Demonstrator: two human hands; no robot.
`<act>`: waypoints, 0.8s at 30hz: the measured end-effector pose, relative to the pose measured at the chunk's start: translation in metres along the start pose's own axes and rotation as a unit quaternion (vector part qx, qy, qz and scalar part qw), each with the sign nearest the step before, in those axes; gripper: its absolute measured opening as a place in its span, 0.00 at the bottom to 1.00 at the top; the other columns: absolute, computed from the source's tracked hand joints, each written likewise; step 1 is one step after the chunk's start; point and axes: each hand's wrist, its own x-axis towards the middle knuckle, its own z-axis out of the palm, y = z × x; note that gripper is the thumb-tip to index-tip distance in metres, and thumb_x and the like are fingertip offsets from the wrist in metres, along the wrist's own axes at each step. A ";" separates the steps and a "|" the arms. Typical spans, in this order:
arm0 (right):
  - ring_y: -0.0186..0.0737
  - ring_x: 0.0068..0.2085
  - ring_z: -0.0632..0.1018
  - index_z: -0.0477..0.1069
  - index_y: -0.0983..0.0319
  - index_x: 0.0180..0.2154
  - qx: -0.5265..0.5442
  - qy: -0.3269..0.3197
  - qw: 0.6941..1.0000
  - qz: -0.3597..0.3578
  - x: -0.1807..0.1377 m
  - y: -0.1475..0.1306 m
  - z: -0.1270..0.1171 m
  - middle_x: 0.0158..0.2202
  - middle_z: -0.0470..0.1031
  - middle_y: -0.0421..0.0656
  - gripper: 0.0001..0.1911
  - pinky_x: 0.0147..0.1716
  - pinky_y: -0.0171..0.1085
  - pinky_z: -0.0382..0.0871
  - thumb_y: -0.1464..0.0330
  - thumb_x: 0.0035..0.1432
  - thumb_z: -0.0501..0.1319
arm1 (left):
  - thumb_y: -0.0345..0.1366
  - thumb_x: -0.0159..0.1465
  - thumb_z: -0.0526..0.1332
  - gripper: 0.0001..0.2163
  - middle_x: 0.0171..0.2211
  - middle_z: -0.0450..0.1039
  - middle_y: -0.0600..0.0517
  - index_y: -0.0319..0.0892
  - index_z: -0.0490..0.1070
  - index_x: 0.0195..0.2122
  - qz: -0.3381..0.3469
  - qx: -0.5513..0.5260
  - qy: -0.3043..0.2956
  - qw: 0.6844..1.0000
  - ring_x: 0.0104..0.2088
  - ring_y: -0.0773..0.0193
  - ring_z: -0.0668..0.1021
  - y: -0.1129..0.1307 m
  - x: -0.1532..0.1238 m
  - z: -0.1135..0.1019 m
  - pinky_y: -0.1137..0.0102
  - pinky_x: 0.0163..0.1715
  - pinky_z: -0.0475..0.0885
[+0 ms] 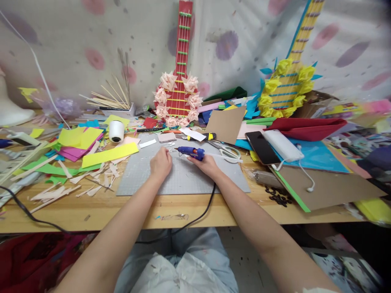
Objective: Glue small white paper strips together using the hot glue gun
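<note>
My right hand [205,163] is wrapped round a blue glue gun [191,152], its nozzle pointing left over the grey cutting mat [183,179]. The gun's black cord [201,213] runs off the table edge towards my lap. My left hand [161,162] rests on the mat with its fingers pinched together on something small near the nozzle; I cannot make out what it is. Small white and pink paper pieces [166,137] lie just beyond both hands.
Coloured paper sheets [80,140] and wood strips [58,191] lie at the left, with a white roll [116,131]. Scissors [227,153], a phone [262,147] and a white power bank [282,145] sit right. Two paper guitars [179,93] lean on the back wall.
</note>
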 end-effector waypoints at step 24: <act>0.43 0.40 0.75 0.72 0.60 0.39 -0.014 0.037 0.993 -0.112 0.006 0.010 0.009 0.39 0.74 0.43 0.21 0.41 0.40 0.67 0.53 0.47 0.58 | 0.32 0.61 0.45 0.10 0.37 0.70 0.44 0.40 0.61 0.41 0.042 0.017 0.003 0.999 0.38 0.58 0.74 0.001 0.000 0.007 0.66 0.36 0.66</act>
